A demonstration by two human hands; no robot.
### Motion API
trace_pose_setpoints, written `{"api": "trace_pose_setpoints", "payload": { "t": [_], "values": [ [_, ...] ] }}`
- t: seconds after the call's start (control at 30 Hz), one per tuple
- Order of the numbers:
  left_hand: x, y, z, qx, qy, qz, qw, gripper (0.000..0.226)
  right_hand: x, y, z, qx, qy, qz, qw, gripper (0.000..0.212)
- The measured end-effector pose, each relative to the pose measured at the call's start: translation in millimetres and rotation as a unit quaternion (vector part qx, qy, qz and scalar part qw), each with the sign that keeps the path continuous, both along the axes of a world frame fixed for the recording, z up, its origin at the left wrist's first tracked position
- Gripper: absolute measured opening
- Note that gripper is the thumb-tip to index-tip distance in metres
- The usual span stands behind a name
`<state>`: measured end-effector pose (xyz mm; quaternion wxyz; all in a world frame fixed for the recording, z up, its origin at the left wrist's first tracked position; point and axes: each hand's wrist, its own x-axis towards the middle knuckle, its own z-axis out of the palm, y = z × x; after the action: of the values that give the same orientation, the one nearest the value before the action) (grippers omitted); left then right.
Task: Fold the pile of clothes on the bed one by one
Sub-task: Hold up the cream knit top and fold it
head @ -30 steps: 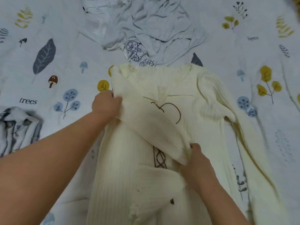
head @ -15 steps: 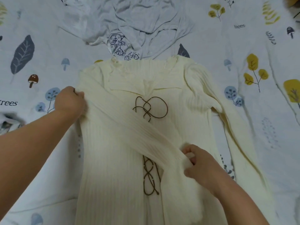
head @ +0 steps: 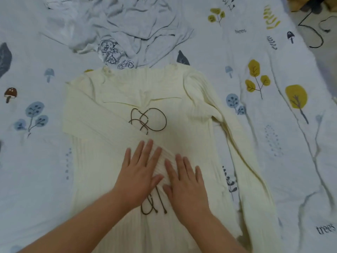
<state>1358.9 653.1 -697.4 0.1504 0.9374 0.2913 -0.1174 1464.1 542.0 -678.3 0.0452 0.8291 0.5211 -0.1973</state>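
Note:
A cream ribbed long-sleeved top (head: 187, 125) with brown lacing (head: 148, 120) lies face up on the bed. Its left sleeve (head: 102, 123) is folded diagonally across the chest. My left hand (head: 139, 171) and my right hand (head: 185, 181) lie flat side by side on the end of that sleeve, fingers straight, pressing it down. The right sleeve (head: 249, 170) stretches out toward the lower right. A crumpled grey garment (head: 127, 24) with a cartoon print lies just beyond the top's collar.
The bedsheet (head: 36, 161) is pale blue-white with leaf, tree and mushroom prints. At the top right the bed's edge gives way to the floor with a dark cable (head: 317, 39).
Both hands have let go of the sleeve ends and come together at the middle, now flat on the folded left sleeve. The view shifted slightly.

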Motion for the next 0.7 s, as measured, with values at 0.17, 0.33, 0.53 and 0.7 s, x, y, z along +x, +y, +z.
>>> {"api": "trace_pose_setpoints", "payload": {
  "t": [0.17,0.33,0.53,0.7],
  "values": [
    [10,-14,-3,0.002,0.062,0.057,0.996,0.068,41,0,13,0.167,0.019,-0.114,0.979,0.031],
    [33,-28,14,-0.043,-0.02,0.079,0.996,0.06,112,-25,19,0.091,-0.078,-0.339,0.933,0.051],
    [54,-45,16,-0.067,-0.021,0.091,0.993,0.051,143,-50,13,0.005,-0.034,-0.398,0.917,0.023],
    [69,-52,38,-0.157,-0.157,0.173,0.96,0.027,129,-48,55,0.142,-0.005,-0.399,0.906,0.029]
  ]
}}
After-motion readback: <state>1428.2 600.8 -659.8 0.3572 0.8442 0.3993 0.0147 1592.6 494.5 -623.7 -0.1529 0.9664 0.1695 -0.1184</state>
